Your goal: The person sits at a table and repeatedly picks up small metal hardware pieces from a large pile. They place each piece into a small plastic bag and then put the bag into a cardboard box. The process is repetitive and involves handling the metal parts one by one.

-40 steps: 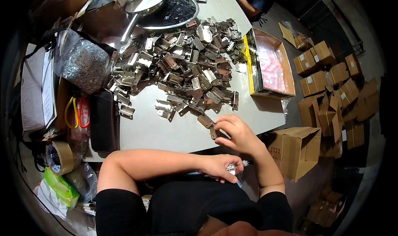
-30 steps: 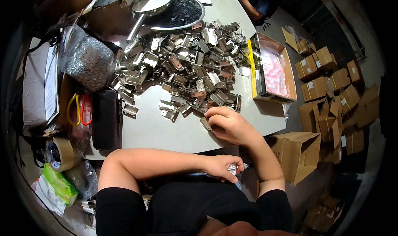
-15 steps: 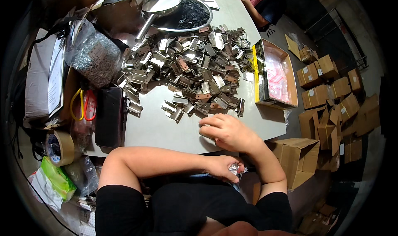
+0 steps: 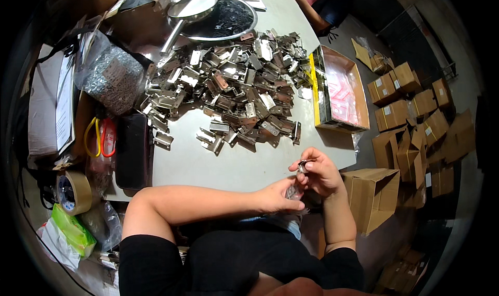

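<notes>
while the right hand (image 4: pixel 323 174) pinches a small silvery metal piece (image 4: pixel 302 166) just beside the left hand (image 4: pixel 274 196), a weak pinch could drop it. the left curls around a shiny, clear-looking bundle (image 4: pixel 292 193)

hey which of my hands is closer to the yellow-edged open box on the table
Right. Your right hand is apart from the yellow-edged open box, on its near side; your left hand is farther away, lower left and closer to your body.

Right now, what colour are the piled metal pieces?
The metal pieces look silvery, some brownish, best in the head view.
</notes>
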`<state>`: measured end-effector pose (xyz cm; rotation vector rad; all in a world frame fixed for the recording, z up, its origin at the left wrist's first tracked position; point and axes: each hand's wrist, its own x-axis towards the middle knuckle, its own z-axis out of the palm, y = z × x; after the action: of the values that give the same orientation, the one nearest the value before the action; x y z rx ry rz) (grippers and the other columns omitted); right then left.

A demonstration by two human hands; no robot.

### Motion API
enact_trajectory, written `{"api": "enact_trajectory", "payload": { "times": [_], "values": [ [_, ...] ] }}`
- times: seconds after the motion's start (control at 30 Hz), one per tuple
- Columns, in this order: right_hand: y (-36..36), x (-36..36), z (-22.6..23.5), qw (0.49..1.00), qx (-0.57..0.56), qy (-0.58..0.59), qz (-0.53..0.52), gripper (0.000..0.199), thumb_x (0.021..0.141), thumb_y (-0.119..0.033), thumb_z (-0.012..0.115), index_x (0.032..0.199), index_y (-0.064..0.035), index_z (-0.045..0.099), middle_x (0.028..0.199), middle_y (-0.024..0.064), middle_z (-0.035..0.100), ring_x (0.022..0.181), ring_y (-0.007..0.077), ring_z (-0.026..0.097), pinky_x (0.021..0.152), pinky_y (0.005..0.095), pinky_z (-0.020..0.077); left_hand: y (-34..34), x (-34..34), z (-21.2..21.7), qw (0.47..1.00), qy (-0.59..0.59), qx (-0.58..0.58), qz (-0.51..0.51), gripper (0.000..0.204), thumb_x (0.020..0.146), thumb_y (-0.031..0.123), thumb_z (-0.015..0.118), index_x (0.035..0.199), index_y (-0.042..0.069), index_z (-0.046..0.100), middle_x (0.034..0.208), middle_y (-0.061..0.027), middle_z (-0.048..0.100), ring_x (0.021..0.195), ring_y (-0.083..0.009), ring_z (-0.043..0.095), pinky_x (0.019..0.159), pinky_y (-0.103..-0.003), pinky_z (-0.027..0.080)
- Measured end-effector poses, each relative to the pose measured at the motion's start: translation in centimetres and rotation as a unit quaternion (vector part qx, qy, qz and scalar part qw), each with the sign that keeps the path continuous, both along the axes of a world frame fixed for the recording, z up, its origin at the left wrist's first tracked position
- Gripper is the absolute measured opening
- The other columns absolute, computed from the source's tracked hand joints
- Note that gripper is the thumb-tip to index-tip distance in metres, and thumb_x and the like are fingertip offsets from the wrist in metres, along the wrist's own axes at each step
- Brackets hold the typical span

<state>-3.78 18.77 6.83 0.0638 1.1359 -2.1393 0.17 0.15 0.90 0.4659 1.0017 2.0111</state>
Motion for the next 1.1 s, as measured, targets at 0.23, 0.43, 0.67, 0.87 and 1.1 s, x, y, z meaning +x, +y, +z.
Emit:
{"api": "enact_trajectory", "payload": {
  "times": [0.23,0.43,0.67,0.87,1.1],
  "values": [
    [-0.3,3.6,4.5,0.893,0.376,0.243,0.048,0.021,0.087,0.004,0.054,0.108,0.0013,0.058,0.101,0.0076,0.062,0.079,0.0079,0.06,0.071,0.023,0.0495,-1.0,-0.5,2.0,0.996,-0.082,-0.006,-0.03,0.058,0.086,0.015,0.075,0.129,0.006,0.038,0.108,-0.0029,0.054,0.094,-0.0073,0.054,0.078,-0.022,0.047],
    [-0.1,3.2,4.4,0.888,0.351,0.284,0.088,0.02,0.085,0.001,0.061,0.105,-0.0014,0.062,0.095,0.0051,0.061,0.088,0.0135,0.06,0.076,0.0259,0.0479,-0.7,-0.5,0.8,0.996,0.068,-0.058,-0.022,0.059,0.085,0.018,0.076,0.128,0.005,0.038,0.113,-0.0055,0.051,0.107,-0.0113,0.05,0.094,-0.028,0.043],
    [0.0,3.6,5.0,0.82,0.437,0.352,0.112,0.017,0.079,-0.001,0.066,0.096,-0.0009,0.067,0.086,0.0077,0.065,0.082,0.0158,0.062,0.074,0.0289,0.0493,-0.7,-0.1,1.2,0.987,0.141,-0.074,0.03,0.067,0.086,0.025,0.076,0.134,0.005,0.032,0.107,-0.0105,0.058,0.099,-0.0146,0.056,0.086,-0.03,0.048],
    [-1.8,3.8,6.5,0.785,0.519,0.317,0.119,0.012,0.078,-0.003,0.068,0.09,-0.0009,0.068,0.085,0.0098,0.067,0.076,0.0192,0.064,0.069,0.0293,0.0508,-0.7,-0.1,1.3,0.977,0.192,-0.087,0.038,0.07,0.087,0.023,0.075,0.137,0.005,0.028,0.107,-0.0114,0.059,0.097,-0.0146,0.058,0.087,-0.031,0.048],
    [-1.2,3.3,6.8,0.754,0.409,0.502,0.11,0.017,0.077,-0.011,0.074,0.092,-0.0037,0.069,0.105,0.0108,0.063,0.095,0.0285,0.061,0.085,0.0379,0.0482,-1.6,-1.7,2.8,1.0,-0.002,0.023,-0.005,0.081,0.086,0.023,0.076,0.143,0.008,0.021,0.118,-0.0072,0.049,0.109,-0.013,0.051,0.092,-0.028,0.045]
  ]
}}
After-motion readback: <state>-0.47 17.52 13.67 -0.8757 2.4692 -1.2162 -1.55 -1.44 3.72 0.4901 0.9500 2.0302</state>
